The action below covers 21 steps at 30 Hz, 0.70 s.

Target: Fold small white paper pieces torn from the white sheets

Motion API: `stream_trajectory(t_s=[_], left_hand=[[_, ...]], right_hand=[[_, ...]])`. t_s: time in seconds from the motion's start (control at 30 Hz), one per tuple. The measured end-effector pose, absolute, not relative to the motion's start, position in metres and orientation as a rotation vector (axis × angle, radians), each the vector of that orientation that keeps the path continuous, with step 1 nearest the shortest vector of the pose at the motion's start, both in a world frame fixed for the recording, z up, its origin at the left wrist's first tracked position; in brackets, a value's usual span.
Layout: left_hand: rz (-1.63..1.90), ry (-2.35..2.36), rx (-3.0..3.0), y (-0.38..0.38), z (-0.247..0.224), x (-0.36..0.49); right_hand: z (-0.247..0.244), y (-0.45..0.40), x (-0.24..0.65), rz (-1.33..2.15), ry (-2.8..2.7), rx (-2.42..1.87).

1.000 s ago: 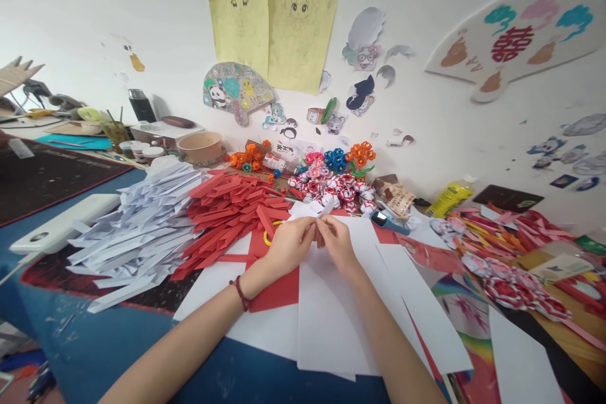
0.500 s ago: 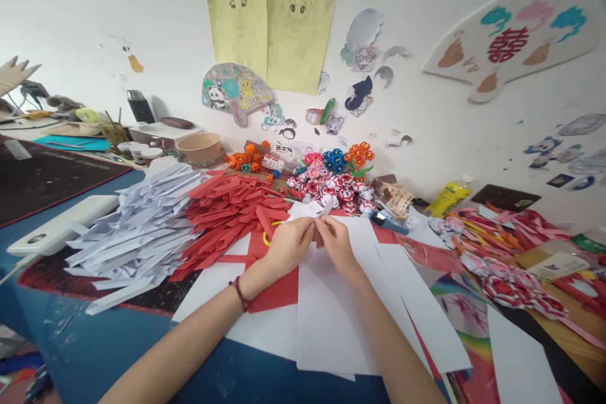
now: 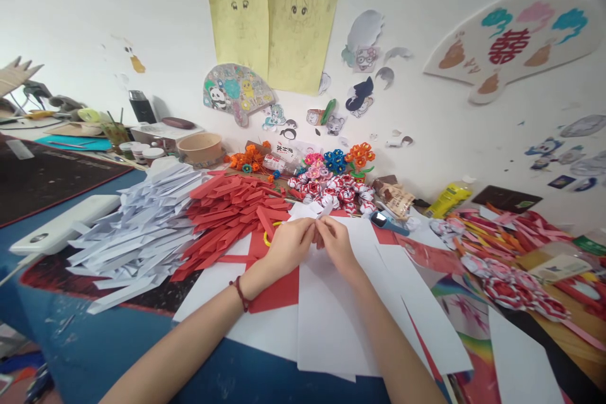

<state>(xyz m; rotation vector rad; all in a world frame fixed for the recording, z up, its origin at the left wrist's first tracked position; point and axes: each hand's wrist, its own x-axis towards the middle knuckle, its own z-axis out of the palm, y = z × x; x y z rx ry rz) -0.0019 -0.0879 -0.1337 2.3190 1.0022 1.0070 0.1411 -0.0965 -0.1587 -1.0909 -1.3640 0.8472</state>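
In the head view my left hand [image 3: 291, 245] and my right hand [image 3: 337, 245] meet fingertip to fingertip above white paper sheets [image 3: 338, 328]. Both are closed in a pinch on a small white paper strip [image 3: 326, 209], whose tip pokes up beyond the fingers. The rest of the strip is hidden by my hands. Beside my left hand lie a red paper sheet [image 3: 279, 293] and yellow-handled scissors [image 3: 266, 238], partly covered. A heap of folded red paper strips [image 3: 231, 211] spreads to the left, with a larger heap of folded white paper strips [image 3: 137, 233] past it.
Red-and-white paper flowers [image 3: 331, 189] lie behind my hands, near a blue smartwatch [image 3: 388, 222]. A yellow bottle [image 3: 449, 196] stands at right, by coloured strips [image 3: 506, 227]. A white power bank [image 3: 64, 224] lies at left. A tan bowl [image 3: 199, 148] sits near the wall.
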Motion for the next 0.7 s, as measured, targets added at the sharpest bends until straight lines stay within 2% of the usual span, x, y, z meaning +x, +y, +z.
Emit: stream_trajectory(t_s=[0.7], left_hand=[[1.015, 1.035, 2.307, -0.0867, -0.1362, -0.0009]], right_hand=[[-0.1554, -0.0994, 0.1407, 0.816, -1.386, -1.137]])
